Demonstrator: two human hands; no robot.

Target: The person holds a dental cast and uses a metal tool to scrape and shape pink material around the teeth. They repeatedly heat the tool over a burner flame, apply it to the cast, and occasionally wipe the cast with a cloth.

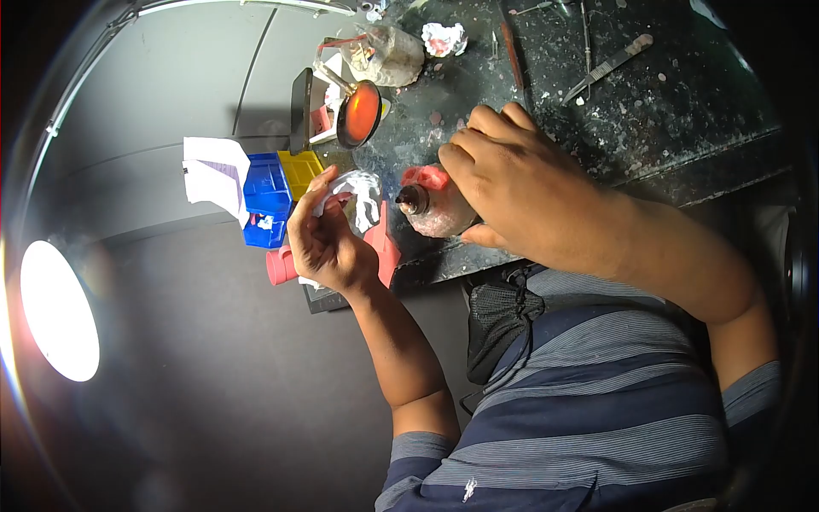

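Observation:
My right hand is closed against the right side of a round, pink-stained bottle with a dark nozzle pointing left. A lump of red wax-like material sits by the bottle's neck. My left hand, palm up, has its fingers curled together left of the bottle. A small reddish bit shows at its fingertips, too small to name. Just beyond the fingers lies a crumpled, shiny clear-and-white piece. A pink sheet-like piece stands behind the left wrist.
A blue bin and a yellow bin stand at left, with white paper over the blue one. Farther back are a round pan-like dish with an orange face, a plastic bag, crumpled paper and a metal knife.

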